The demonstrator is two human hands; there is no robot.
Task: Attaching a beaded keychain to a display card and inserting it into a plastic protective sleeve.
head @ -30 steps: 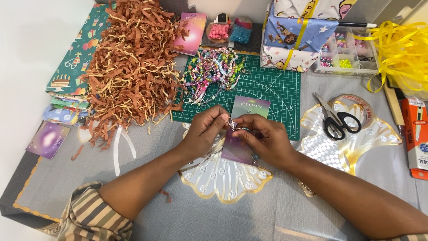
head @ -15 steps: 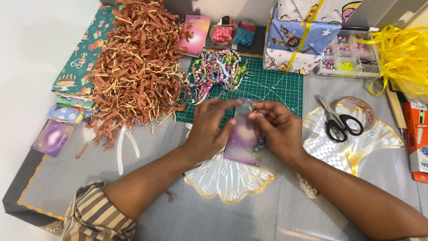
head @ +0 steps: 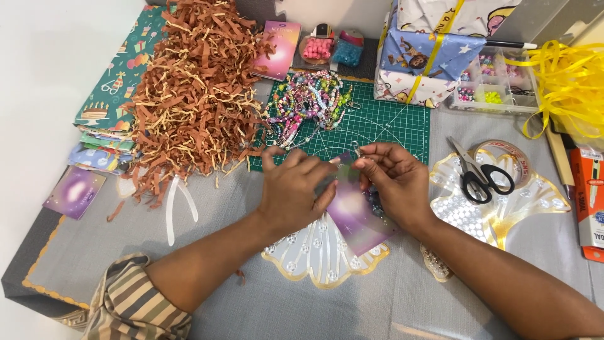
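Both hands (head: pixel 296 189) (head: pixel 393 182) together, fingertips pinched

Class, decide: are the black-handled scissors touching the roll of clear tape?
Touching. The head view shows the black-handled scissors lying across the roll of clear tape, handles overlapping its ring.

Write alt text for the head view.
Both hands, left and right, hold a purple card over a grey table. Behind lie a green cutting mat with beaded strings, shredded brown paper and scissors.

We have bare grey table (head: pixel 207 252) near left for passing; far, paper shreds (head: pixel 189 94), bead pile (head: pixel 308 104) and gift box (head: pixel 428 56) block us
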